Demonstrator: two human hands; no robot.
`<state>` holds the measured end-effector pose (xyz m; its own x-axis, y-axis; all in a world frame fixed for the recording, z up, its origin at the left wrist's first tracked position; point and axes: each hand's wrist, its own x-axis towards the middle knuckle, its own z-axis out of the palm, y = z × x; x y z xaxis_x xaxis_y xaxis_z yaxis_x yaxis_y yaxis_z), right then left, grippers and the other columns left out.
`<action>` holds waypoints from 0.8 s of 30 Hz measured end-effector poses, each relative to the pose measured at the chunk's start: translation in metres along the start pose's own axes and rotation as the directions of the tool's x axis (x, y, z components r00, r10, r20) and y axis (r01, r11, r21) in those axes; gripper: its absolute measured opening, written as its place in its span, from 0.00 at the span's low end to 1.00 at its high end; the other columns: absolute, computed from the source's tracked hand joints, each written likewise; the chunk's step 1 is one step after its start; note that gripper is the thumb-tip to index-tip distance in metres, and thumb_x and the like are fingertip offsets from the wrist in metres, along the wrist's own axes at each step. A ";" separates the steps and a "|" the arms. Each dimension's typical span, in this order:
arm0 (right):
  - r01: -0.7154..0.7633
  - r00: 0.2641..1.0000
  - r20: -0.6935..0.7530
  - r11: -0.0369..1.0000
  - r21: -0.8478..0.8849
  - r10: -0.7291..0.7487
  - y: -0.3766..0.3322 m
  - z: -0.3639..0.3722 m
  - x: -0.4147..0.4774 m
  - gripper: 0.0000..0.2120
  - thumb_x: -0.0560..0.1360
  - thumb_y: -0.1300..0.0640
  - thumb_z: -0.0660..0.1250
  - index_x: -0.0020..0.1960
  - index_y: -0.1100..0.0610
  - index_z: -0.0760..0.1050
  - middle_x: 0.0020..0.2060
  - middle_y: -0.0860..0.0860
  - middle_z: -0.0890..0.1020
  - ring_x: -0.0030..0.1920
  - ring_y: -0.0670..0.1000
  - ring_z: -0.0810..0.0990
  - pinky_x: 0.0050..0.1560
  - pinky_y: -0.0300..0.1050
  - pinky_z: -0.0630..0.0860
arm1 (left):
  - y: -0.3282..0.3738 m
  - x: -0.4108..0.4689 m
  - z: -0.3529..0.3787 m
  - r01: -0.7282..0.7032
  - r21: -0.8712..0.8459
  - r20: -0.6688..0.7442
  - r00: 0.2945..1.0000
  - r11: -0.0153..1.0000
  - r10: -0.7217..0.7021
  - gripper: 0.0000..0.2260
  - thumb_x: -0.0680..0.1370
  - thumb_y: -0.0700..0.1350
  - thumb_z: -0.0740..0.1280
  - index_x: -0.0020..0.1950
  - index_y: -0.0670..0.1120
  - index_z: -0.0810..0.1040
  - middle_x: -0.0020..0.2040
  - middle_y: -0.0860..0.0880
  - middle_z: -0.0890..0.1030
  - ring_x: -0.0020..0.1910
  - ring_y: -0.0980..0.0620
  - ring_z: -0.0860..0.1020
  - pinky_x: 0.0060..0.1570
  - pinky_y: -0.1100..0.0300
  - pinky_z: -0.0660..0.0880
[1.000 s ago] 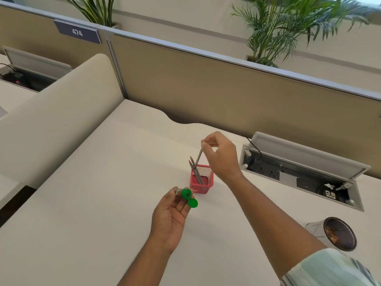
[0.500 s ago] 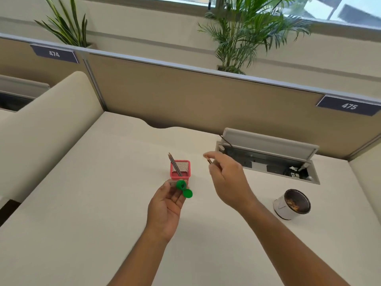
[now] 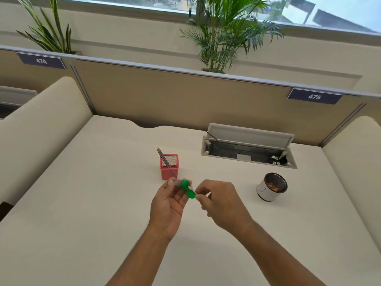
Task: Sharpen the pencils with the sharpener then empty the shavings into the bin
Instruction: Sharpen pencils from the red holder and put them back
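My left hand (image 3: 168,205) holds a green sharpener (image 3: 185,185) with a clear barrel, its green cap hanging open below. My right hand (image 3: 221,203) pinches a grey pencil (image 3: 193,190) whose tip enters the sharpener's green end; most of the pencil is hidden in my fingers. Just behind the hands a red mesh pencil cup (image 3: 169,167) holds two more pencils (image 3: 164,158) leaning left. A small white bin (image 3: 270,187) with shavings inside stands on the desk to the right.
The cream desk (image 3: 82,203) is bounded by a tan partition (image 3: 185,96) at the back and padded side dividers. An open cable tray (image 3: 248,148) with sockets sits in the desk behind the bin. Plants stand beyond the partition.
My right hand lifted a pencil out of the red cup, carried it down toward me and brought its tip into the sharpener. The left hand stayed put with the sharpener.
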<state>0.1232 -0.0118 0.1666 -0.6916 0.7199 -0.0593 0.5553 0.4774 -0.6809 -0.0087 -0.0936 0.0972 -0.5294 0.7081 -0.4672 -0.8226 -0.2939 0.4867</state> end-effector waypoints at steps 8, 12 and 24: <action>-0.049 0.999 0.019 0.999 -0.016 0.050 -0.001 -0.003 -0.017 0.06 0.79 0.58 0.70 0.50 0.52 0.85 0.41 0.45 0.82 0.35 0.48 0.82 0.40 0.46 0.85 | -0.008 -0.012 -0.001 0.002 0.069 0.060 0.998 0.998 -0.006 0.14 0.86 0.41 0.62 0.71 0.39 0.74 0.58 0.36 0.85 0.56 0.38 0.87 0.53 0.49 0.86; -0.134 0.991 0.016 0.988 0.077 0.133 0.001 0.000 -0.022 0.05 0.79 0.60 0.71 0.45 0.53 0.81 0.39 0.49 0.83 0.35 0.49 0.84 0.33 0.40 0.83 | -0.012 -0.018 0.000 0.017 0.086 0.062 0.998 0.996 -0.023 0.16 0.87 0.42 0.61 0.75 0.41 0.74 0.59 0.37 0.86 0.59 0.39 0.86 0.55 0.49 0.85; -0.232 0.957 0.164 0.971 -0.052 0.237 0.012 -0.022 -0.044 0.25 0.69 0.32 0.74 0.58 0.47 0.79 0.50 0.44 0.83 0.43 0.43 0.82 0.41 0.40 0.81 | -0.006 -0.010 -0.010 -0.029 0.032 -0.006 1.000 0.999 0.029 0.17 0.87 0.40 0.61 0.74 0.36 0.72 0.57 0.36 0.86 0.56 0.38 0.87 0.60 0.47 0.83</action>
<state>0.1706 -0.0264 0.1769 -0.6060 0.7200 -0.3382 0.7240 0.3231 -0.6095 -0.0006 -0.1051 0.0921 -0.5545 0.6954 -0.4570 -0.7999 -0.2939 0.5233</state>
